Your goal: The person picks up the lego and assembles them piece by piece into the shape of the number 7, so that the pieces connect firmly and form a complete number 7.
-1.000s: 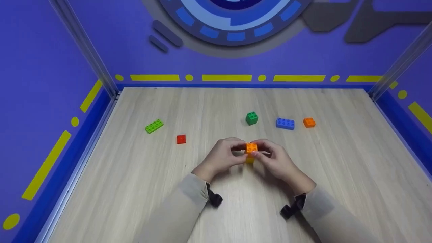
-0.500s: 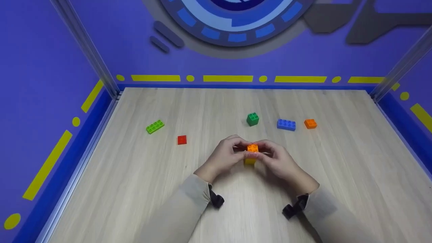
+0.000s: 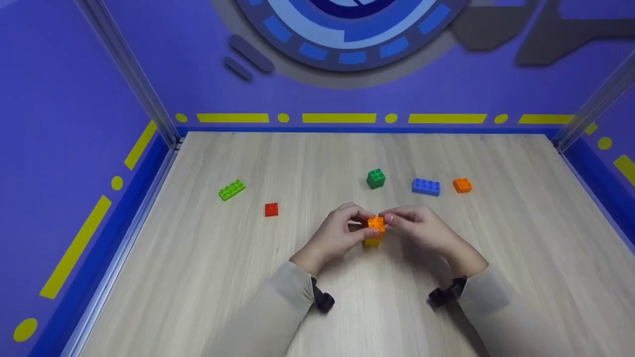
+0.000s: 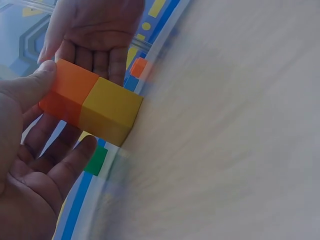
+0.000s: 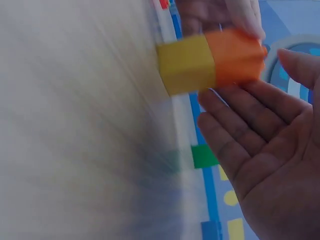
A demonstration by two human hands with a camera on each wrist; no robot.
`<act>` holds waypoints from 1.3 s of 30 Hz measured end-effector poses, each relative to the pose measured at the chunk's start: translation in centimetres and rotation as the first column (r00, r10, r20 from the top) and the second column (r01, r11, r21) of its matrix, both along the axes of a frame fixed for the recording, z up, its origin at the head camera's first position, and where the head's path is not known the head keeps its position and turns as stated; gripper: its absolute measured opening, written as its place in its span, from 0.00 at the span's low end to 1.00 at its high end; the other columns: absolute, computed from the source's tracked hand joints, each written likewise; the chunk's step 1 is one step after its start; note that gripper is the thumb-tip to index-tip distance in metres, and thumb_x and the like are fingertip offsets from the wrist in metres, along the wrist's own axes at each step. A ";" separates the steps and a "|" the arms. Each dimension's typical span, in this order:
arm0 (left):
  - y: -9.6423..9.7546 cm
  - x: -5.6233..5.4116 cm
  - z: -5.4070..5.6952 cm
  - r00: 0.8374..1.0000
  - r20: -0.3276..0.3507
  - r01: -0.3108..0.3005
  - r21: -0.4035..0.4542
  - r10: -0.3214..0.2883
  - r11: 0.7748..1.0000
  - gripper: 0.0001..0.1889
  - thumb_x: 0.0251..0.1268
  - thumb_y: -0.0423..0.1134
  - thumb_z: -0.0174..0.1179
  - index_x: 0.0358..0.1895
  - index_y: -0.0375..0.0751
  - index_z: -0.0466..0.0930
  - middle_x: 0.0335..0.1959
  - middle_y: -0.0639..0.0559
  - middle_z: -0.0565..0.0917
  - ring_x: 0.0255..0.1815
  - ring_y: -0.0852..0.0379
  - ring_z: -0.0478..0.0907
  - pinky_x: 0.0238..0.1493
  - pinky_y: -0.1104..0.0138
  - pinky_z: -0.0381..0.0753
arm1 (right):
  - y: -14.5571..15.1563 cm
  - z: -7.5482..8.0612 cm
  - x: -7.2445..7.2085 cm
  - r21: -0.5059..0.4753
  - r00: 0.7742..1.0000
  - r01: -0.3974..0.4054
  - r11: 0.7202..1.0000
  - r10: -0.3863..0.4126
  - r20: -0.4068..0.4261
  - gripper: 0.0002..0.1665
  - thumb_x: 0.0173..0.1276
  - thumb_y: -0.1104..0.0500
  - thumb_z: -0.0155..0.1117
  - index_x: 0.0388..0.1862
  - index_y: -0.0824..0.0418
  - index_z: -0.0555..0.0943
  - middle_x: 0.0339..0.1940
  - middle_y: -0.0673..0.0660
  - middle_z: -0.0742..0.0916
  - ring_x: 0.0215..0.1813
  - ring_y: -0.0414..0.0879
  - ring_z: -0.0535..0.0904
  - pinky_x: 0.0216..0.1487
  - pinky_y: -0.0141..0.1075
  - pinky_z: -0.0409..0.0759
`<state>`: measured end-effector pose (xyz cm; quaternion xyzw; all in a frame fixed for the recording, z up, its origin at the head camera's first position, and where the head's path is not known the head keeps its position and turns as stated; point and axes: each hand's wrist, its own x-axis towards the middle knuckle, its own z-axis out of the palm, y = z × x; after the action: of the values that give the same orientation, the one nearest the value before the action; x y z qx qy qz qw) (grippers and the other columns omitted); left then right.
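My left hand (image 3: 338,233) pinches an orange brick (image 3: 376,224) between thumb and fingers. The orange brick sits flush on top of a yellow brick (image 3: 372,242), and the two make a small upright stack. In the left wrist view, the thumb presses the side of the orange brick (image 4: 67,90), with the yellow brick (image 4: 110,110) beyond it. My right hand (image 3: 426,228) is just right of the stack. Its thumb stands away from the bricks and its fingers are loosely extended in the right wrist view. Whether the yellow brick touches the table cannot be told.
On the wooden table (image 3: 198,277) lie a light green brick (image 3: 232,190) and a red brick (image 3: 271,209) to the left. Farther back are a green brick (image 3: 376,179), a blue brick (image 3: 426,187) and another orange brick (image 3: 462,185). Blue-purple walls (image 3: 317,99) border the table.
Both hands held the stack earlier; my right hand has let go and drawn slightly to the right. My left hand keeps hold. The head view has shifted a little.
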<state>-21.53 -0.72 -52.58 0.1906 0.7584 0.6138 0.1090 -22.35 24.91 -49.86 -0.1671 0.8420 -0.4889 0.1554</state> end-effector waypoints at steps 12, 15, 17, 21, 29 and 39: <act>0.3 0.0 -0.1 1.000 0.021 -0.001 0.019 0.001 1.000 0.14 0.73 0.38 0.79 0.56 0.40 0.89 0.59 0.50 0.87 0.60 0.61 0.87 0.68 0.65 0.90 | -0.5 1.7 -5.7 -0.043 0.937 0.349 0.936 -0.347 0.036 0.35 0.88 0.46 0.65 0.86 0.56 0.74 0.83 0.60 0.81 0.83 0.57 0.76 0.88 0.56 0.73; 0.2 -0.1 -0.2 1.000 0.021 -0.004 0.015 0.004 1.000 0.15 0.72 0.37 0.80 0.56 0.40 0.89 0.60 0.49 0.87 0.59 0.60 0.86 0.67 0.66 0.90 | -1.1 1.3 -7.1 -0.035 0.929 0.368 0.929 -0.366 0.051 0.39 0.87 0.47 0.66 0.90 0.55 0.69 0.88 0.60 0.76 0.87 0.58 0.72 0.90 0.57 0.70; 0.1 -0.2 -0.2 1.000 0.024 -0.005 0.013 0.004 1.000 0.15 0.72 0.37 0.80 0.56 0.40 0.89 0.60 0.49 0.87 0.59 0.60 0.86 0.68 0.66 0.89 | -1.5 0.9 -7.9 -0.023 0.927 0.371 0.929 -0.369 0.064 0.41 0.87 0.47 0.66 0.91 0.54 0.67 0.90 0.60 0.73 0.89 0.59 0.69 0.91 0.58 0.68; 0.0 -0.3 -0.3 1.000 0.014 -0.009 -0.004 0.009 1.000 0.14 0.73 0.39 0.80 0.56 0.42 0.90 0.59 0.51 0.87 0.60 0.60 0.86 0.69 0.64 0.89 | -2.2 0.0 -9.1 0.014 0.934 0.356 0.934 -0.356 0.038 0.44 0.85 0.48 0.69 0.91 0.60 0.66 0.90 0.64 0.73 0.89 0.63 0.70 0.90 0.59 0.70; -0.1 -0.2 -0.3 0.999 -0.021 -0.025 -0.067 0.024 0.997 0.14 0.74 0.45 0.80 0.57 0.49 0.91 0.55 0.57 0.88 0.55 0.58 0.85 0.63 0.63 0.86 | -3.3 -1.1 -10.1 0.148 0.943 0.331 0.932 -0.326 -0.058 0.38 0.84 0.51 0.72 0.83 0.68 0.75 0.80 0.70 0.83 0.80 0.66 0.80 0.84 0.60 0.77; -0.2 -0.3 -0.3 1.000 -0.020 -0.023 -0.064 0.022 0.998 0.14 0.74 0.45 0.79 0.56 0.49 0.91 0.55 0.56 0.88 0.57 0.54 0.85 0.65 0.58 0.86 | -3.6 -0.8 -10.1 0.177 0.940 0.341 0.923 -0.335 -0.065 0.33 0.84 0.54 0.71 0.80 0.67 0.80 0.75 0.68 0.87 0.77 0.63 0.83 0.83 0.60 0.78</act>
<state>-21.81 -0.92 -52.84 0.1845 0.7808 0.5883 0.1008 -32.41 21.31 -50.66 -0.0125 0.9025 -0.4248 0.0694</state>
